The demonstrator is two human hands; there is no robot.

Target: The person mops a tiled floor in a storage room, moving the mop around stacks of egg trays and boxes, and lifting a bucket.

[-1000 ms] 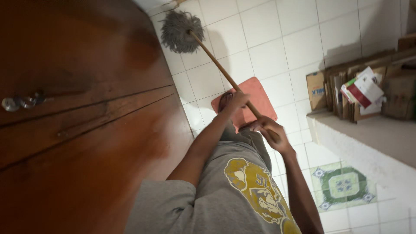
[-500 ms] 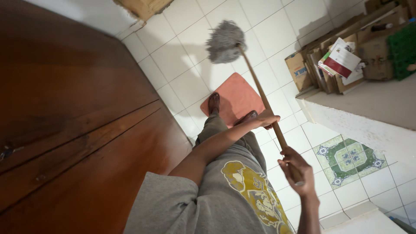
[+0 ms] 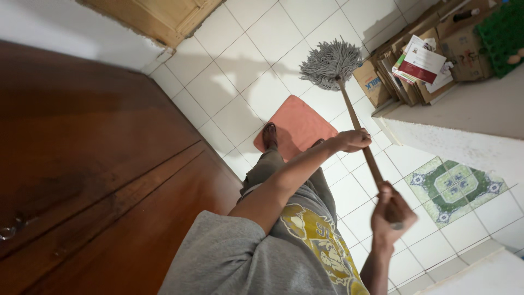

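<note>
I hold a mop with a wooden handle (image 3: 374,168) in both hands. My left hand (image 3: 352,140) reaches across my body and grips the handle at mid-length. My right hand (image 3: 388,214) grips the handle's upper end, closer to me. The grey string mop head (image 3: 329,63) rests on the white tiled floor (image 3: 240,65), just beyond an orange-pink mat (image 3: 297,124). My feet (image 3: 269,135) stand at the near edge of that mat.
A large dark wooden cabinet (image 3: 93,180) fills the left side. At the right is a white ledge (image 3: 464,117) with cardboard boxes and papers (image 3: 420,65) and a green crate (image 3: 505,33). A green patterned tile (image 3: 453,186) is set in the floor.
The mop head has swung from beside the cabinet toward the boxes at the right. My hands have spread apart along the handle, the right one sliding to its end.
</note>
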